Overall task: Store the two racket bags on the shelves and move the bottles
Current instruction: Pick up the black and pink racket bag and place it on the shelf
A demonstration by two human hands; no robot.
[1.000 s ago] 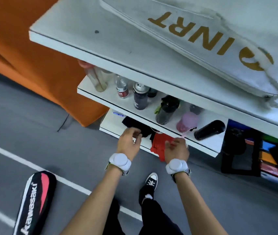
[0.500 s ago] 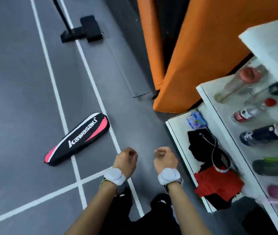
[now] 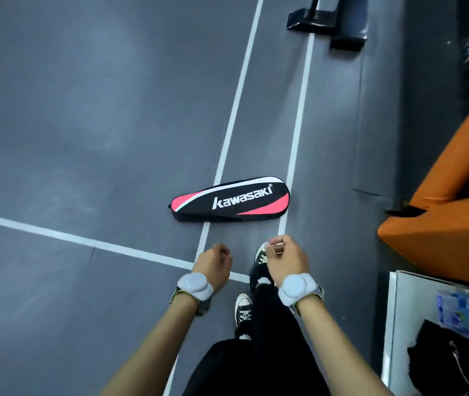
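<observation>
A black, pink and white racket bag (image 3: 230, 200) marked "kawasaki" lies flat on the grey court floor across two white lines, a short way ahead of my feet. My left hand (image 3: 214, 265) and my right hand (image 3: 286, 260) hang in front of me, just short of the bag, each with the fingers curled in and nothing held. Both wrists carry white bands. The white racket bag, the upper shelves and the bottles are out of view.
The lowest white shelf (image 3: 399, 324) shows at the bottom right with black cloth (image 3: 442, 358) and a blue packet (image 3: 457, 312) on it. An orange padded block (image 3: 450, 230) stands at the right. A black post base (image 3: 330, 20) sits at the top.
My view has swung left from the shelves to the floor. The kawasaki bag now lies straight ahead and closer. Both hands stay curled and empty.
</observation>
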